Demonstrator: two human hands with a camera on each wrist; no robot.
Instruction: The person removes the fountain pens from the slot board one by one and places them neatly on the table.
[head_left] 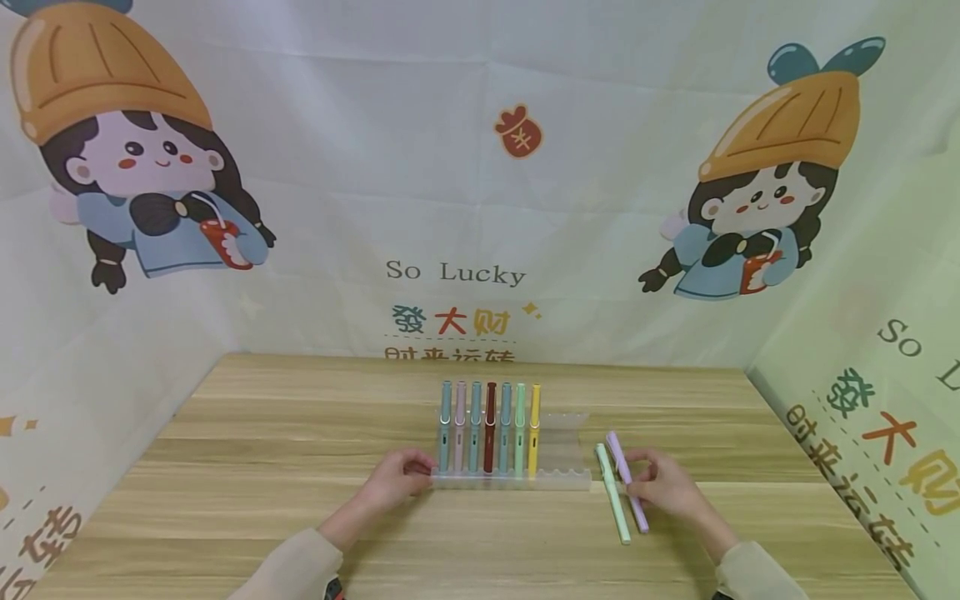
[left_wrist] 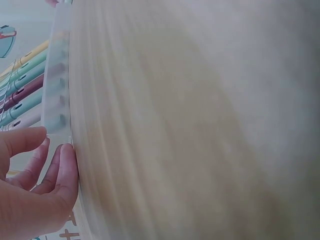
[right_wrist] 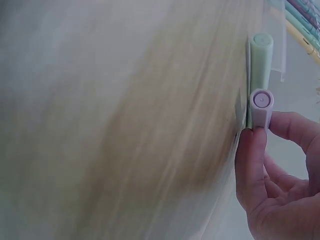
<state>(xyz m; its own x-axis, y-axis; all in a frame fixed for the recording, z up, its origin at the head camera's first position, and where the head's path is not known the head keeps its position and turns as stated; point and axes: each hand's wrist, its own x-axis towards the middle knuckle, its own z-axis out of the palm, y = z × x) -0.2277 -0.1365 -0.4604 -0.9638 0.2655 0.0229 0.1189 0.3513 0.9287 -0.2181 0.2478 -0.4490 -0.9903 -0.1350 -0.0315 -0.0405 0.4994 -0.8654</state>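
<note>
A clear pen rack (head_left: 512, 480) stands on the wooden table, holding a row of several capped pens in blue, pink, dark red, green and yellow. My left hand (head_left: 401, 477) holds the rack's left end between thumb and fingers; the left wrist view shows the fingertips (left_wrist: 67, 150) at that corner. To the right of the rack, a light purple pen (head_left: 628, 485) lies slanted on the table, and my right hand (head_left: 663, 483) pinches it along its right side. Just left of it lies a mint green pen (head_left: 613, 496), close beside the purple one.
Notched slots at the rack's right part (head_left: 562, 475) hold no pens. The wooden table (head_left: 300, 433) ends at a printed cloth backdrop (head_left: 337, 250), which also rises along both sides.
</note>
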